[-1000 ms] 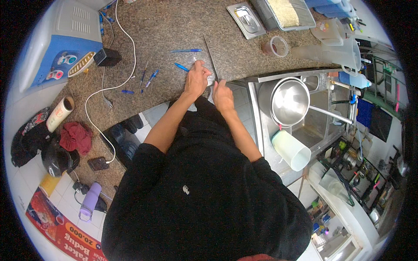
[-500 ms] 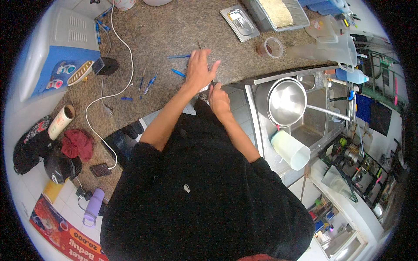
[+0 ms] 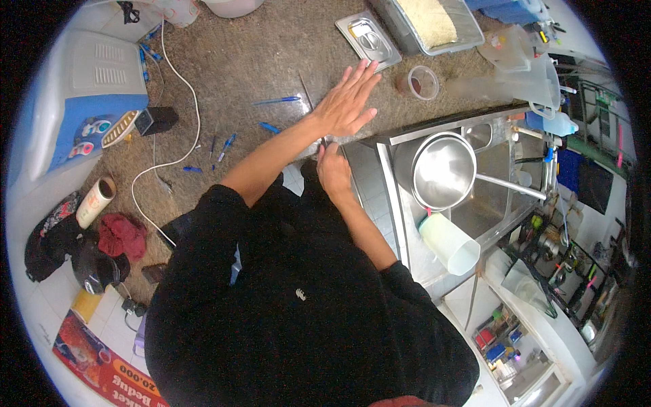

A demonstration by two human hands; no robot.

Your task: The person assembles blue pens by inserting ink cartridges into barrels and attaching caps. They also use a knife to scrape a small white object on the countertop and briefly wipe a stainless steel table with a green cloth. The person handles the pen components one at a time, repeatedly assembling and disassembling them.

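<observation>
My left hand (image 3: 347,103) is over the counter with its fingers spread and nothing in it. Closed at the counter's near edge, my right hand (image 3: 334,171) grips the near end of a long thin blade-like tool (image 3: 306,88). The tool appears to run away under my left wrist, its middle hidden, and its exact kind is unclear. Left of my left hand lie a blue pen (image 3: 277,100) and a short blue piece (image 3: 269,127), partly hidden by my forearm. More blue pen parts (image 3: 227,147) lie farther left.
A metal lid (image 3: 369,42), a clear plastic cup (image 3: 422,83) and a grated-looking pale food tub (image 3: 434,27) stand at the far right. Beside me is a sink with a steel pot (image 3: 444,169) and a translucent jug (image 3: 451,243). A white cable (image 3: 196,108) crosses the counter's left.
My left hand has moved right and opened out, uncovering more of the thin tool. My right hand stays closed near the counter edge, slightly lower. The whole view has shifted a little.
</observation>
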